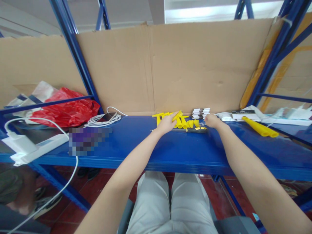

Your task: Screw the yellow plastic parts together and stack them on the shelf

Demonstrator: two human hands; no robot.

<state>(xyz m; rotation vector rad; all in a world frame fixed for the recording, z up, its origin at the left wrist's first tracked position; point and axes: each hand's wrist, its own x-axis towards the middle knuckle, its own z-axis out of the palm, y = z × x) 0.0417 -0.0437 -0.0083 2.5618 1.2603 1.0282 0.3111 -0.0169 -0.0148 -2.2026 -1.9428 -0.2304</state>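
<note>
My left hand (167, 124) reaches to the back of the blue shelf, with its fingers closed on a yellow plastic part (177, 115). Around it lie more yellow T-shaped pieces (159, 117) and short yellow pieces (190, 123). My right hand (212, 121) is closed beside a stack of small white items with dark marks (201, 113). What its fingers hold, if anything, is hidden. A screwdriver with a black and yellow handle (197, 130) lies between the hands, its shaft pointing left. Small clear or shiny bits lie near the right fingertips, too small to name.
Two yellow tapered tubes (260, 126) lie at the right. A coiled white cable (103, 120), a red plastic bag (65, 107) and a white power strip (41, 149) are at the left. Tall cardboard (195, 65) backs the shelf (131, 139). Another person's leg (21, 185) shows below left.
</note>
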